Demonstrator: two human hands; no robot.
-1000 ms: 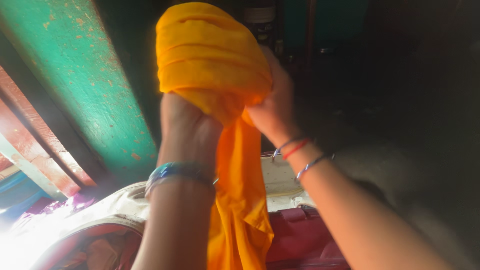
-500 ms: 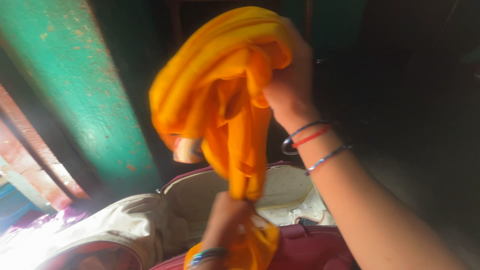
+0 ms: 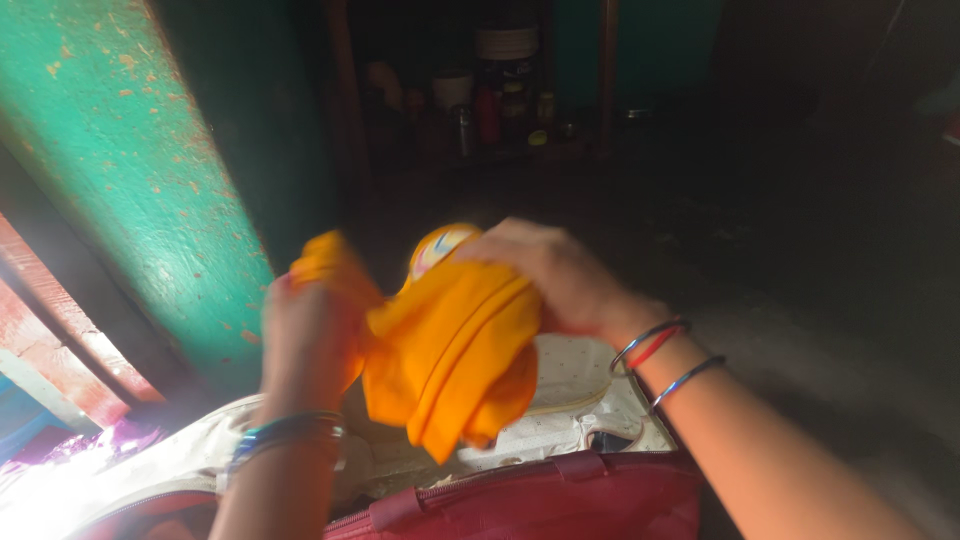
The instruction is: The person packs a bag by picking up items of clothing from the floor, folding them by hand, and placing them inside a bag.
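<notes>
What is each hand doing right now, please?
Left hand: closed on the orange cloth.
Right hand: closed on the same cloth, from above.

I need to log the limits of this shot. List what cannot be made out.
Head view:
- left hand: motion-blurred; its grip on the orange cloth is unclear.
- shelf items: too dark and small to identify.
- maroon bag: cut off by the bottom edge; cloth and arms hide its contents.

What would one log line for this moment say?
left hand: grips orange cloth | right hand: on top of cloth, bunched | below: open red bag, pale lining | left: green wall
</notes>
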